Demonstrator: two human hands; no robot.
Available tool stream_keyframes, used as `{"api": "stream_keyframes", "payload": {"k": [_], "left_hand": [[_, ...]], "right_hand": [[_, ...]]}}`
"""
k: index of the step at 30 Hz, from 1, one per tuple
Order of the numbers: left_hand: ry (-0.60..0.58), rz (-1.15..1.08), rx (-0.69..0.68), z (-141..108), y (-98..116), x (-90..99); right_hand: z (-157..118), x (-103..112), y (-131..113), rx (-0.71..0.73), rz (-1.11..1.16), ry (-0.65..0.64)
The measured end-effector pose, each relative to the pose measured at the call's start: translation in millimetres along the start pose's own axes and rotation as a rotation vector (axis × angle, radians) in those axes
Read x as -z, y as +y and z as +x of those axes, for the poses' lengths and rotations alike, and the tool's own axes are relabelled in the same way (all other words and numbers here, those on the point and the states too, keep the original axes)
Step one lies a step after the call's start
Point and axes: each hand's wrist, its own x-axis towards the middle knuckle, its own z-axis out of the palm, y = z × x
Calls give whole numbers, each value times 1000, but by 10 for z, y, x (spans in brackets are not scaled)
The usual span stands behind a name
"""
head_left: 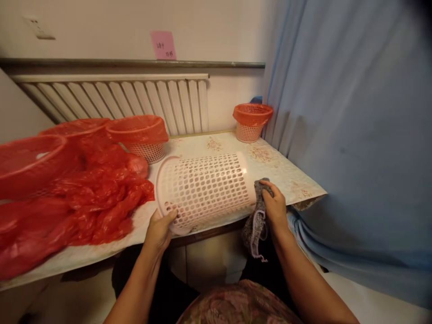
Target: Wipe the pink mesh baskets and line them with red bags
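A pale pink perforated plastic basket [212, 186] lies on its side at the table's front edge, its wide rim towards the left and its base towards the right. My left hand [160, 229] grips the rim, thumb on the holed wall and the other fingers hidden inside or behind it. In my right hand [274, 202] is a bunched grey cloth [258, 220], held against the basket's base. A frayed lilac edge dangles from the cloth below the table top.
Red plastic bags [101, 198] are heaped on the left of the patterned tablecloth [216, 144]. Several red-lined baskets stand behind and beside them; another lined basket [249, 128] stands at the back right. A blue curtain [347, 135] hangs on the right, a radiator [135, 99] along the wall.
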Motion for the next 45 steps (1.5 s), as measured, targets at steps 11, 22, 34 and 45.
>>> {"api": "stream_keyframes", "payload": {"k": [11, 22, 34, 45], "left_hand": [[-181, 36, 107, 304, 133, -526], [-519, 421, 38, 364, -213, -495], [-527, 918, -252, 377, -733, -208], [-308, 896, -440, 24, -400, -511]], "right_hand": [[-27, -253, -645, 376, -32, 214], [-26, -957, -424, 838, -325, -219], [250, -1143, -539, 737, -210, -288], [-620, -1131, -423, 854, -180, -334]]}}
